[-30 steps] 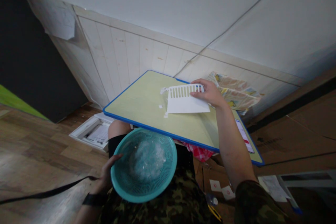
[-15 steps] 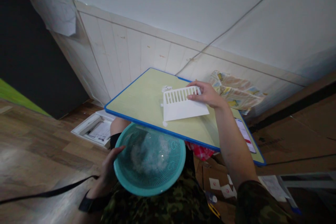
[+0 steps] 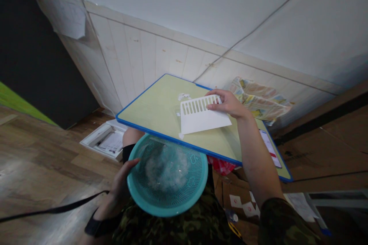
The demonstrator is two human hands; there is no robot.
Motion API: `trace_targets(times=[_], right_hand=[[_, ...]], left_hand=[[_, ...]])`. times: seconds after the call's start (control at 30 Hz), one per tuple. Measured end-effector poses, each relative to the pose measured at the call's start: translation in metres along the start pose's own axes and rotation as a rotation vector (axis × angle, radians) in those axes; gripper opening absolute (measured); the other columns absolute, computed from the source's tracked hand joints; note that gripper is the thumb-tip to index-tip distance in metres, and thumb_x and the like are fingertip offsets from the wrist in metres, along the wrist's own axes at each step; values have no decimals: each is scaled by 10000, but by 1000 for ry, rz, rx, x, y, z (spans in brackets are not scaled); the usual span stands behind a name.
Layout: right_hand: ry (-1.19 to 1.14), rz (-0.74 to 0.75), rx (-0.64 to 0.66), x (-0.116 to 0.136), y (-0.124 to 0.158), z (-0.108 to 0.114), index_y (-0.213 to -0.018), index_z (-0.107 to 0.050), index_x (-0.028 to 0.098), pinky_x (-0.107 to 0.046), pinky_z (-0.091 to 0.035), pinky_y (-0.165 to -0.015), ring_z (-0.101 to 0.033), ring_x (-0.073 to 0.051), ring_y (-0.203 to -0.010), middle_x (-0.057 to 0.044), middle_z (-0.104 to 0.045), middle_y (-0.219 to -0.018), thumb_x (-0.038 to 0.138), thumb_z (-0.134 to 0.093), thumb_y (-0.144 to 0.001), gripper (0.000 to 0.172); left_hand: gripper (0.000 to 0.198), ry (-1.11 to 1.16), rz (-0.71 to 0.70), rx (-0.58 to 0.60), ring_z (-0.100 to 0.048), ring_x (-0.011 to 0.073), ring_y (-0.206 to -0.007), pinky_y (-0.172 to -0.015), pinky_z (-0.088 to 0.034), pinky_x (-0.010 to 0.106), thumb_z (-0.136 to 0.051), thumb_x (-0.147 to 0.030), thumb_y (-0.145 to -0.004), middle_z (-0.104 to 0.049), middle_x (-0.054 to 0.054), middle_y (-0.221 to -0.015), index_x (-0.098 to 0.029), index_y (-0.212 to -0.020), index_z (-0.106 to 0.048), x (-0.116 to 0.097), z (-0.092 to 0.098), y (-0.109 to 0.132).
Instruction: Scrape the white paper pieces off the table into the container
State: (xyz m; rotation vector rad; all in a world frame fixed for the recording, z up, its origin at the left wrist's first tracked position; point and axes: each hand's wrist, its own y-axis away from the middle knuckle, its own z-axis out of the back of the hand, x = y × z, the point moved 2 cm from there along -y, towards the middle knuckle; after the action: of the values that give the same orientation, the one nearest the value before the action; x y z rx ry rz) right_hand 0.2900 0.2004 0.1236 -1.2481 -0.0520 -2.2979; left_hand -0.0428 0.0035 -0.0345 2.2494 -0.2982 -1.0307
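My left hand [image 3: 124, 176] grips the left rim of a teal plastic colander [image 3: 167, 211], thumb over the edge. The colander rests on my lap against the table's front edge, with a loose heap of clear, whitish material [image 3: 166, 168] inside; I cannot make out its pieces. Over the pale yellow tabletop [image 3: 152, 103] with blue edging, my right hand [image 3: 225, 103] pinches the upper right corner of a flat white slotted panel [image 3: 204, 120]. A row of narrow slots runs along its far side. Small white scraps [image 3: 184, 96] lie just behind it.
A phone [image 3: 270, 147] lies at the table's right end, partly behind my forearm. A patterned bag-like container [image 3: 261, 99] stands by the wall. On the floor are an open white box [image 3: 105, 139] at left and paper cards [image 3: 235, 201] at right. A cable [image 3: 247, 36] crosses the wall.
The view has shifted very slightly, and the colander sits a little farther right and lower. Both hands keep their holds; the white panel stays almost in place.
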Motion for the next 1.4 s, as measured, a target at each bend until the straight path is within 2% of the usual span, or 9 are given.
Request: trace_targets(times=[0.17, 0.4, 0.6, 0.77, 0.93, 1.03, 1.17, 1.3, 1.4], right_hand=[[32, 9, -14, -3, 0, 4, -1099, -676, 196, -289, -489, -638, -603, -176, -768, -29, -657, -901, 464, -852, -667, 538], [41, 32, -94, 2, 6, 14, -1124, -673, 199, -309, -502, -672, -605, -196, -814, -47, -665, -943, 465, -842, -681, 544], [85, 43, -44, 7, 6, 10, -1104, -683, 200, -281, -477, -634, -591, -176, -766, -26, -657, -895, 447, -838, -690, 507], [160, -47, -54, -6, 12, 29, -1081, -701, 197, -286, -479, -595, -602, -187, -736, -32, -679, -887, 468, -835, -670, 510], [36, -133, -143, -16, 23, 43, -1089, -672, 187, -289, -492, -591, -614, -181, -713, -27, -681, -869, 462, -859, -638, 560], [10, -99, -308, -14, 35, 28, -1103, -644, 206, -312, -513, -614, -627, -198, -735, -25, -682, -891, 485, -865, -626, 595], [6, 9, -602, -4, 64, -19, -1119, -591, 248, -343, -535, -656, -640, -208, -746, -24, -677, -927, 502, -839, -663, 578], [150, -18, -662, 8, 96, -62, -1100, -619, 259, -364, -534, -603, -644, -226, -684, -38, -686, -853, 476, -776, -756, 436], [264, -35, -663, 15, 109, -71, -1094, -643, 273, -381, -543, -593, -665, -246, -698, -48, -704, -865, 459, -745, -788, 372]], left_hand=[[294, 2, -6, -2, -669, 178, -447, -490, -591, 243, -629, -170, -853, -734, 57, -520, -128, -591, -757, -2, 3, -1], [266, -143, -23, -7, -604, 166, -395, -471, -572, 265, -667, -209, -827, -685, 42, -476, -138, -583, -747, -8, 16, -9], [134, -189, 21, -2, -666, 205, -450, -496, -584, 286, -711, -217, -781, -749, 60, -565, -144, -684, -769, -13, 19, -6], [134, -174, 36, 38, -713, 251, -528, -543, -593, 304, -714, -193, -793, -759, 59, -575, -167, -671, -761, -14, 19, -2], [139, -170, 74, 26, -719, 271, -529, -534, -594, 330, -713, -219, -800, -759, 64, -565, -175, -678, -763, -13, 23, -6], [149, -162, 81, 20, -712, 254, -504, -526, -598, 315, -702, -208, -809, -756, 69, -560, -166, -680, -764, -14, 23, -6], [177, -171, 113, 17, -739, 277, -546, -552, -612, 345, -643, -188, -854, -780, 99, -612, -135, -758, -783, -15, 20, -4], [201, -166, 90, 32, -738, 273, -537, -539, -608, 342, -622, -172, -868, -788, 115, -631, -115, -770, -788, -15, 19, -4], [201, -171, 88, 23, -715, 249, -488, -531, -609, 335, -627, -166, -867, -785, 113, -619, -111, -764, -789, -15, 18, -3]])
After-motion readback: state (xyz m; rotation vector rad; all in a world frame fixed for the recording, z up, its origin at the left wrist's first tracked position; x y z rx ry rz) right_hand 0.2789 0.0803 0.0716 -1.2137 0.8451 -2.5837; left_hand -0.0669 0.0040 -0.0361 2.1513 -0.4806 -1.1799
